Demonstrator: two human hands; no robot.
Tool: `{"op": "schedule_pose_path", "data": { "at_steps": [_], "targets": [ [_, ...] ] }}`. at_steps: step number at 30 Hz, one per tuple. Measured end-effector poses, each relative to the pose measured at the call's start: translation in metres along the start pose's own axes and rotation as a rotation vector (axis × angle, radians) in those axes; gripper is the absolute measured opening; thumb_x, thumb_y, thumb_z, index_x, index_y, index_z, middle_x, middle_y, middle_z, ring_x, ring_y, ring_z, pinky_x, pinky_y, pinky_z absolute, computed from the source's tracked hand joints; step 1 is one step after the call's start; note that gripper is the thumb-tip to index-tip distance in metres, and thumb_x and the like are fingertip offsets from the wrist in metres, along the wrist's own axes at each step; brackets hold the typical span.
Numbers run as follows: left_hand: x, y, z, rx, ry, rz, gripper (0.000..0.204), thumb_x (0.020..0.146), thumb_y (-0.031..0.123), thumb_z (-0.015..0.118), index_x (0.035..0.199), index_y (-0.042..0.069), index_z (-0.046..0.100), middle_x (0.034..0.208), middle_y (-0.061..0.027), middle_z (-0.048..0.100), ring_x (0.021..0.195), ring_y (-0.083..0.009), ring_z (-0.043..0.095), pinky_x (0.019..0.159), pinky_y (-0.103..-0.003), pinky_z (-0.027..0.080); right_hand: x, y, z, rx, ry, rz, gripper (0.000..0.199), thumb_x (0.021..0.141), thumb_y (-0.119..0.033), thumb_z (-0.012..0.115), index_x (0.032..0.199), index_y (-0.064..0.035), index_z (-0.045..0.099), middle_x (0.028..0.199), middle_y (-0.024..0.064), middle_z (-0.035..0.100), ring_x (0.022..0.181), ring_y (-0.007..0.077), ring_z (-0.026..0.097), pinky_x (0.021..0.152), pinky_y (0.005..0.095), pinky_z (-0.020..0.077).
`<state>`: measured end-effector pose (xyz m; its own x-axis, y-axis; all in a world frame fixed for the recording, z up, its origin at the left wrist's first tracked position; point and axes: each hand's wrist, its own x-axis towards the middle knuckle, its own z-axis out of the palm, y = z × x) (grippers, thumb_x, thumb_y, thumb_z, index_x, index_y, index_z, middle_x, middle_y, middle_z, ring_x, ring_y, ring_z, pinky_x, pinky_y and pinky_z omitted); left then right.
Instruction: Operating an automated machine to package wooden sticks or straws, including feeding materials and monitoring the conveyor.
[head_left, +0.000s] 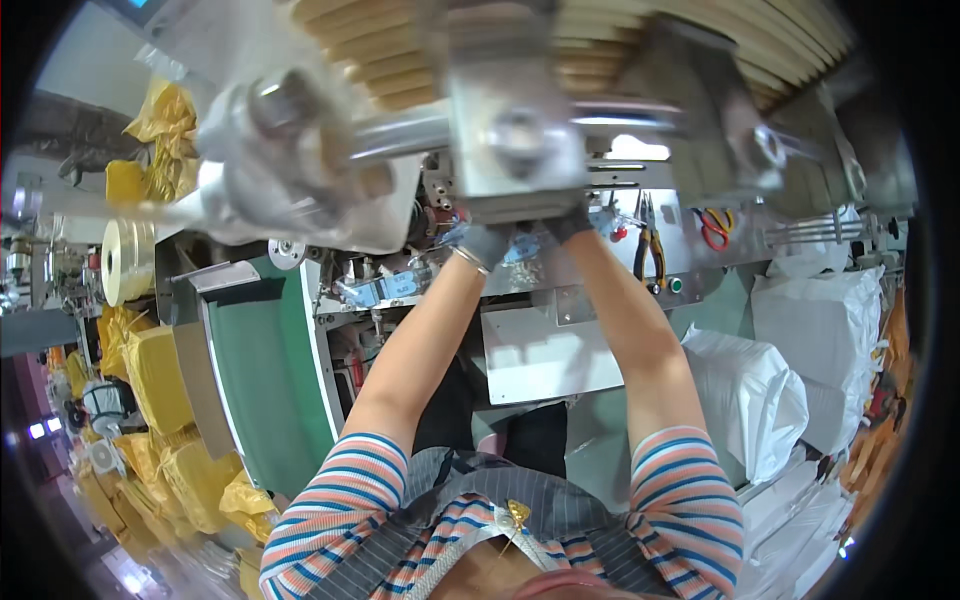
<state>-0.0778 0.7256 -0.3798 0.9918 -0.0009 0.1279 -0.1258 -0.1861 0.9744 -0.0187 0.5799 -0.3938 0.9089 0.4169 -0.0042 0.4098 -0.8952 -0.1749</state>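
Both my arms reach forward into a machine. My left hand [486,243], in a dark grey glove, is at the machine bed just below a metal block [520,135]; its fingers are hidden. Close beside it on the right, my right hand [568,225], also gloved, goes under the same block, and its fingers are out of sight. Whether either hand grips anything cannot be seen. Blue clamp-like fittings [522,247] sit between the hands, with more blue fittings [385,287] left of my left forearm. The block is mounted on a shiny metal bar [400,135].
Pliers with black and orange handles [652,250] lie right of my right forearm, near a red-and-yellow-handled tool [714,228] and a green button [676,285]. A green conveyor belt [265,370] runs at left, past yellow bags [160,380]. White sacks [745,400] stand at right.
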Motion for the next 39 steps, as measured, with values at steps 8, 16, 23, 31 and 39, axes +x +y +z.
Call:
{"op": "schedule_pose_path", "data": {
  "at_steps": [8,16,23,31,39],
  "targets": [
    [-0.001,-0.029,0.026,-0.759,0.193,-0.486,0.01,0.086,0.009,0.059,0.094,0.005,0.062,0.078,-0.0062,0.061,0.061,-0.0163,0.056,0.057,-0.029,0.046,-0.003,0.002,-0.004,0.166,-0.303,0.062,0.035,0.089,-0.027,0.045,0.115,-0.0108,0.063,0.117,0.0148,0.064,0.107,0.0286,0.062,0.091,0.0431,0.0471],
    [0.011,-0.021,0.043,-0.308,0.121,-0.381,0.011,0.087,0.013,0.054,0.096,0.012,0.06,0.095,-0.0028,0.062,0.083,-0.0161,0.056,0.064,-0.031,0.048,-0.017,-0.007,-0.113,0.399,-0.501,0.017,0.014,0.075,-0.029,0.059,0.081,-0.0233,0.07,0.094,0.0047,0.069,0.087,0.023,0.065,0.077,0.0342,0.0486],
    [0.016,-0.005,0.045,-1.3,0.401,-0.515,0.018,0.088,0.017,0.056,0.1,0.005,0.06,0.087,-0.0037,0.062,0.086,-0.0132,0.058,0.071,-0.029,0.05,-0.063,0.019,-0.083,0.413,-0.072,0.065,0.032,0.084,-0.02,0.057,0.114,-0.0099,0.062,0.095,0.0162,0.068,0.092,0.032,0.065,0.082,0.0405,0.0501],
    [0.026,0.043,0.058,-1.362,0.617,-0.539,0.005,0.091,0.019,0.059,0.09,0.014,0.06,0.072,0.0003,0.055,0.062,-0.0119,0.05,0.06,-0.028,0.048,-0.098,0.075,-0.06,1.257,0.16,0.345,0.034,0.084,0.0,0.052,0.117,0.0003,0.059,0.091,0.0116,0.069,0.08,0.0162,0.066,0.074,0.0269,0.0517],
    [0.029,0.036,0.041,-1.501,0.377,-0.501,0.017,0.09,0.026,0.059,0.09,0.009,0.061,0.071,-0.0035,0.056,0.061,-0.0154,0.051,0.065,-0.038,0.053,-0.075,0.145,-0.243,0.754,1.11,0.502,0.026,0.091,-0.025,0.056,0.101,-0.0013,0.061,0.091,0.0119,0.065,0.088,0.0227,0.062,0.079,0.0342,0.0477]
  ]
}}
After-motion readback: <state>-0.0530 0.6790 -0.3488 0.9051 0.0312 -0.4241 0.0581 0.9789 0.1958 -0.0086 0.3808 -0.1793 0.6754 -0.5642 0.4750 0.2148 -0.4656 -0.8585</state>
